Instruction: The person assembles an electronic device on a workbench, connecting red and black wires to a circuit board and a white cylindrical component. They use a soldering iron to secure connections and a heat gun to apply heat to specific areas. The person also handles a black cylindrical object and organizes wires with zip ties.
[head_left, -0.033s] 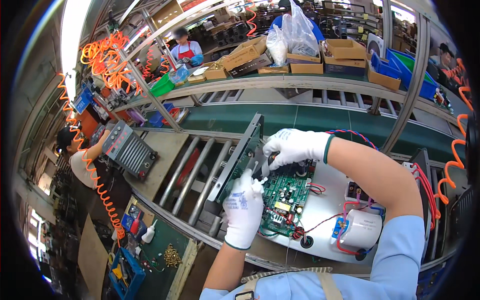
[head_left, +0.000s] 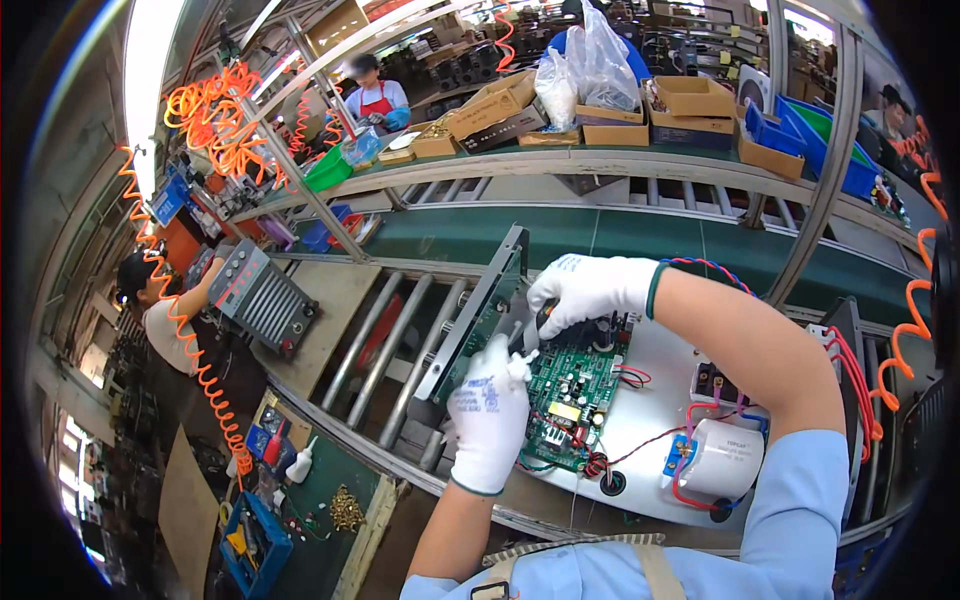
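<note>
Both my hands wear white gloves and meet over the inner side of an upright dark panel [head_left: 477, 315]. My left hand [head_left: 488, 405] is closed, its fingertips pinched close to the panel; what they hold is hidden. From the right, my right hand [head_left: 595, 295] reaches across with bent fingers closed round a small dark piece [head_left: 544, 315] whose kind I cannot make out. Just below the fingers lies a green circuit board [head_left: 575, 395] with many small parts. It sits on a white base, beside a white cylindrical component [head_left: 725, 457] joined by red and blue wires.
Metal rollers [head_left: 375, 345] run to the left of the panel. A grey machine [head_left: 265, 295] stands farther left, near another person. At lower left are a blue tool bin [head_left: 255, 545] and brass parts [head_left: 346, 510]. Cardboard boxes [head_left: 690, 100] line the shelf ahead; orange coiled hoses [head_left: 215, 110] hang at the sides.
</note>
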